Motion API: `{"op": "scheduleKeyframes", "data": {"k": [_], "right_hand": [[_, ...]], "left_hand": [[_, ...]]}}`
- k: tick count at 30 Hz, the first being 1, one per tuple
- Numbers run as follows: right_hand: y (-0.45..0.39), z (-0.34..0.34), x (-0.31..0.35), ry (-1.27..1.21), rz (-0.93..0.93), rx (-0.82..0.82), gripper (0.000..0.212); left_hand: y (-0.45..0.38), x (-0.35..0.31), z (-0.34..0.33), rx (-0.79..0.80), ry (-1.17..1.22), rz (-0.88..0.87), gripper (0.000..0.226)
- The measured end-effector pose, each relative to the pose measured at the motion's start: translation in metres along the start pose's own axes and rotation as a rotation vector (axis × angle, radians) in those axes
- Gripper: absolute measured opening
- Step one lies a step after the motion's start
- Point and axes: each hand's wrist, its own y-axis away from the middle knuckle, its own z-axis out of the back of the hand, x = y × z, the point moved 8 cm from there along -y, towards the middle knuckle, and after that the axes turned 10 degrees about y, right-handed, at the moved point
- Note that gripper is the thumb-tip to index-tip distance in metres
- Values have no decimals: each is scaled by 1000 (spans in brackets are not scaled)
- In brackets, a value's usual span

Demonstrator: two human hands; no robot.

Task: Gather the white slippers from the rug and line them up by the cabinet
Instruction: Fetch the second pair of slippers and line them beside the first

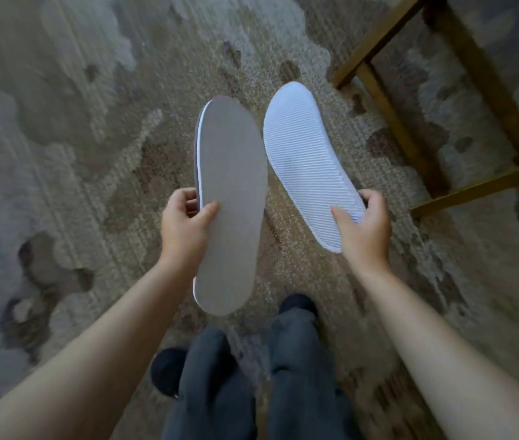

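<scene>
I hold one slipper in each hand above the patterned rug point(93, 154). My left hand point(183, 227) grips the left slipper point(231, 201) at its side edge, its smooth grey sole turned up toward me and a white rim showing along its left side. My right hand point(364, 230) grips the right slipper point(305, 163) near its heel end, showing a white ribbed surface. The two slippers hang side by side, apart, toes pointing away from me. No cabinet is in view.
Wooden legs and rails of a piece of furniture point(410, 128) stand on the rug at the upper right. My legs in dark trousers point(252, 376) and dark footwear are below the hands. The rug stretches out to the left and ahead.
</scene>
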Motion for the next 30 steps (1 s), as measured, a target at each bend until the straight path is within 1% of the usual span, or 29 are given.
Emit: {"op": "scheduleKeyframes", "data": {"k": [3, 6, 10, 14, 19, 22, 25, 29, 30], "right_hand": [[28, 68, 75, -24, 34, 17, 25], [56, 136, 131, -29, 62, -19, 24], [96, 214, 168, -80, 35, -107, 21], [153, 292, 179, -119, -29, -301, 20], [261, 374, 170, -134, -154, -628, 21], [343, 406, 154, -201, -294, -799, 22], [431, 433, 135, -270, -427, -939, 23], [555, 462, 101, -327, -617, -1173, 23], [587, 468, 92, -347, -662, -1226, 22]], "left_hand": [[44, -90, 5, 29, 4, -43, 26], [82, -175, -1, 75, -2, -124, 25], [134, -254, -18, 159, 15, -221, 25], [190, -300, -48, 314, 32, -261, 23], [286, -335, -85, 609, -8, -354, 22], [357, -340, -96, 784, -56, -396, 22], [435, -332, -107, 949, -106, -406, 23], [551, -302, -131, 1229, -211, -433, 12], [584, -294, -137, 1296, -242, -458, 13]]}}
